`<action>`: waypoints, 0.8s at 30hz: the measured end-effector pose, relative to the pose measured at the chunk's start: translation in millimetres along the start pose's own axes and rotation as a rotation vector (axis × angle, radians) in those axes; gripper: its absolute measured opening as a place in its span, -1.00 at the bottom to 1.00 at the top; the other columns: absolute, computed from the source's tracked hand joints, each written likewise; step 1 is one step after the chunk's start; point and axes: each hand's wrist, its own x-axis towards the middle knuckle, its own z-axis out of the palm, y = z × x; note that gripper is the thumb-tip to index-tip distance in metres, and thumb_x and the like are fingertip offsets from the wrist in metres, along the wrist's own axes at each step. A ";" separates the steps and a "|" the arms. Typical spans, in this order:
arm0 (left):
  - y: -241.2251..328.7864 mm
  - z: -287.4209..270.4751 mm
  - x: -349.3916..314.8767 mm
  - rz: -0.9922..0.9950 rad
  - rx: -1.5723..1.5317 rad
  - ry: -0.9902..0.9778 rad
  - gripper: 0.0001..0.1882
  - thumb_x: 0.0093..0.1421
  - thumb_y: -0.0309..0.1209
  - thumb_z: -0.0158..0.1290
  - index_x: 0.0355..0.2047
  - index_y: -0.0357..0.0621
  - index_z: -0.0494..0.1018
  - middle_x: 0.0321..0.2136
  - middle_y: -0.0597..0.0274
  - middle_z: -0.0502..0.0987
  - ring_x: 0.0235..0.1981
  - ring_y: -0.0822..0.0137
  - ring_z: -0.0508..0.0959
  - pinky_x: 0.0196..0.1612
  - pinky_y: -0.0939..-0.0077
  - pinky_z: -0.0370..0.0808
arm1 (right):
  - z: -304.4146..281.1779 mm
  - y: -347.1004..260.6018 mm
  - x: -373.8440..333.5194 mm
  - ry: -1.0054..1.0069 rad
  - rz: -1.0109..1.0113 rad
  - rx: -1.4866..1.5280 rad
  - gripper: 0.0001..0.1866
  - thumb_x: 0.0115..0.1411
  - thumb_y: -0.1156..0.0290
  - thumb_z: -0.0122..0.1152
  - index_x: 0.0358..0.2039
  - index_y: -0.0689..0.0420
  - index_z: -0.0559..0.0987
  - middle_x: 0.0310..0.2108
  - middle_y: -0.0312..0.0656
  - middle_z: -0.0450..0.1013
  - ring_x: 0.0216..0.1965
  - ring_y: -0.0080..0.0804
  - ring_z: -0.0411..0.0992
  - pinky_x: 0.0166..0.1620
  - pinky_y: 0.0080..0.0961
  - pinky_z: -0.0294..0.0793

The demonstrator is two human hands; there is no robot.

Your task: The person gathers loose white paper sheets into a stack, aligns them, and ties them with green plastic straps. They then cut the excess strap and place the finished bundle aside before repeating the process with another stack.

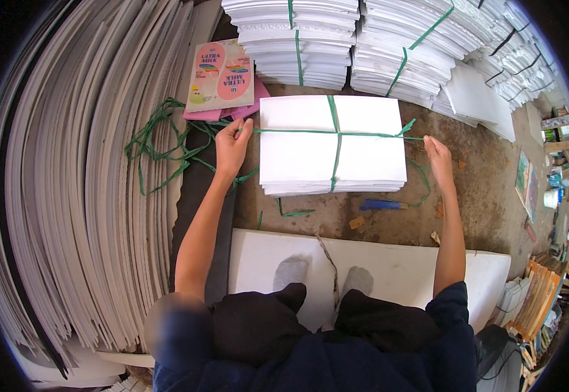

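A stack of white sheets [297, 160] lies on the floor in front of me. Green plastic twine [376, 134] runs across its top both ways and crosses near the middle, with a small knot or tuft close to the right edge. Just beyond the stack's left edge, my left hand [232, 150] is closed on the twine. On the other side, my right hand [440, 159] pinches the twine's right end. Between both hands the crosswise length looks taut. Part of the loose twine hangs down near the right wrist.
Tall piles of grey sheets [101, 170] line the left side. A tangle of green twine [160, 140] lies beside a printed cardboard piece [222, 75]. Tied white stacks [323, 59] stand behind. A blue-handled tool [381, 204] rests near a white pad [408, 261] under my feet.
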 end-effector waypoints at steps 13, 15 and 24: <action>-10.9 11.3 -43.7 -0.356 -0.299 0.148 -0.59 0.20 -0.37 -0.10 -0.72 0.00 0.00 -0.69 0.56 -0.04 -0.63 0.65 -0.07 -0.60 0.68 -0.10 | 30.2 16.7 -5.4 -0.093 0.142 0.527 -0.70 0.21 0.18 -0.09 -0.60 0.03 0.32 -0.71 -0.52 -0.01 -0.67 -0.72 -0.04 -0.60 -0.73 -0.07; -13.6 19.1 -53.7 -0.434 -0.461 0.216 -0.60 0.21 -0.35 -0.11 -0.73 0.02 0.03 -0.72 0.58 -0.03 -0.67 0.65 -0.07 -0.62 0.66 -0.09 | 40.1 16.0 -6.6 -0.107 0.286 0.511 -0.70 0.19 0.13 -0.06 -0.56 0.04 0.35 -0.68 -0.51 0.03 -0.64 -0.70 0.01 -0.56 -0.71 -0.01; -80.3 46.2 -61.1 -0.451 -0.515 0.227 -0.69 0.24 -0.27 -0.17 -0.56 -0.16 0.38 -0.71 0.52 0.26 -0.66 0.67 0.20 -0.61 0.73 0.16 | 87.1 46.8 -20.0 -0.132 0.534 0.748 -0.57 0.20 0.20 -0.15 -0.05 0.25 0.35 -0.18 -0.16 0.38 -0.19 -0.37 0.38 -0.13 -0.46 0.36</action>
